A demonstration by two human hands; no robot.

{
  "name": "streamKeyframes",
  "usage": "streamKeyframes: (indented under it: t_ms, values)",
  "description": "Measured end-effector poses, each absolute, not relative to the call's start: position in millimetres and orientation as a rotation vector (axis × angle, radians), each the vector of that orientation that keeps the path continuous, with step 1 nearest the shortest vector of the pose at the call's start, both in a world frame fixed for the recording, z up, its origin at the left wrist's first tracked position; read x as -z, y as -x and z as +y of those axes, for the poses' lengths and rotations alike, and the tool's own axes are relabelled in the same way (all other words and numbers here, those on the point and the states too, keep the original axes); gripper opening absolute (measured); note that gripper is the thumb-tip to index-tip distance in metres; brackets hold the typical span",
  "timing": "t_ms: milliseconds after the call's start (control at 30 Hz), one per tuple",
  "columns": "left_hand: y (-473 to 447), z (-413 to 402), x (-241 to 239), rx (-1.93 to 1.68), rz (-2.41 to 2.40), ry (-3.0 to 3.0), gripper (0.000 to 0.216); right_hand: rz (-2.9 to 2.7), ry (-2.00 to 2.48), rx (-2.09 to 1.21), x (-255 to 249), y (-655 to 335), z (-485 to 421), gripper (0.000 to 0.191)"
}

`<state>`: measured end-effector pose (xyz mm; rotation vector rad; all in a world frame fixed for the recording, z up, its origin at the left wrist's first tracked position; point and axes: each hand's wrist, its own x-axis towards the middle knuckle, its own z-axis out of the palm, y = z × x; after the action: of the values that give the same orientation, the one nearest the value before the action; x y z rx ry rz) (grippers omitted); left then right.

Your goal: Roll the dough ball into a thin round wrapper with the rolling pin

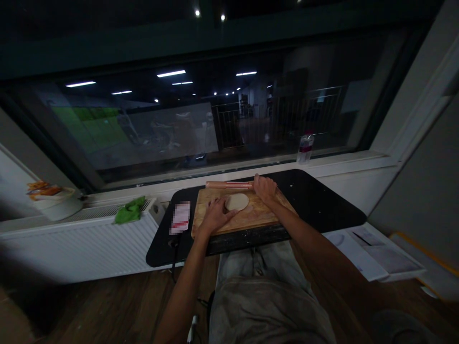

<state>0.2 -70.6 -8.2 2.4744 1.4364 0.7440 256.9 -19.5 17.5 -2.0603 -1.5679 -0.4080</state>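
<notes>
A pale, flat round of dough (238,202) lies on a wooden cutting board (258,217). My left hand (215,216) rests at the dough's left edge, fingers spread and thumb stretched along its near side. Along the board's far edge lies a wooden rolling pin (229,185), its left part bare. Around the pin's right end my right hand (265,188) is closed. The pin sits just beyond the dough, apart from it.
The board is on a black table (322,205) below a window. On its left is a blurred white-and-red packet (180,217). A green cloth (129,210) and a white bowl (59,205) sit by the radiator (79,248). A bottle (305,148) stands on the sill; a white box (376,251) is at right.
</notes>
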Motion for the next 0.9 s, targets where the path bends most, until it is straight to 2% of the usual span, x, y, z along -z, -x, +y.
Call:
streamKeyframes:
  t_ms: [233,400,467,667,800,900]
  values:
    - [1.1,-62.9,15.2,-0.768,1.323,-2.512,0.064,-1.634,2.104,0.347,-24.6,-254.0,-24.2,0.04]
    - [1.0,-58.5,20.7,-0.909,1.441,-2.445,0.056,-1.624,2.123,0.33,-25.1,-254.7,-25.4,0.056]
    - [1.1,-59.1,20.6,-0.948,1.504,-2.41,0.052,-1.623,2.145,0.347,-24.4,-255.2,-25.0,0.057]
    - [-0.5,-66.3,13.9,-0.863,1.471,-2.473,0.041,-1.637,2.112,0.335,-25.4,-254.1,-24.7,0.057]
    - [-3.1,-69.0,10.8,-0.827,1.452,-2.509,0.042,-1.637,2.121,0.327,-26.4,-253.3,-26.3,0.051]
    - [-4.2,-69.4,10.5,-0.825,1.468,-2.505,0.039,-1.651,2.111,0.328,-27.9,-252.6,-28.7,0.053]
